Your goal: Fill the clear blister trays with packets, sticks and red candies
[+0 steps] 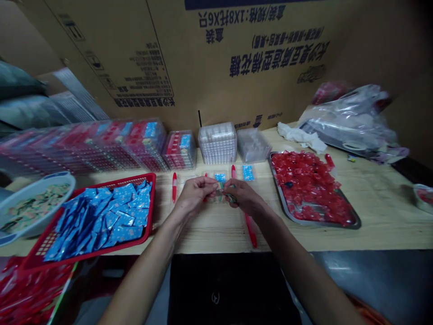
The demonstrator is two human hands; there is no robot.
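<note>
My left hand and my right hand meet over a clear plastic tray near the middle of the table. The fingers of my right hand are closed round small green-and-pink pieces. Pinched fingertips of my left hand touch the same spot, and what they hold is too small to make out. A blue packet lies in the tray just beyond my fingers. Another blue packet sits in a clear tray to the right. Red sticks, one left of my hands and another below my right hand, lie on the wood.
A red basket of blue packets and a bowl of small pieces stand left. A metal tray of red pieces is right. Stacked clear trays and filled packs line the back before a large carton.
</note>
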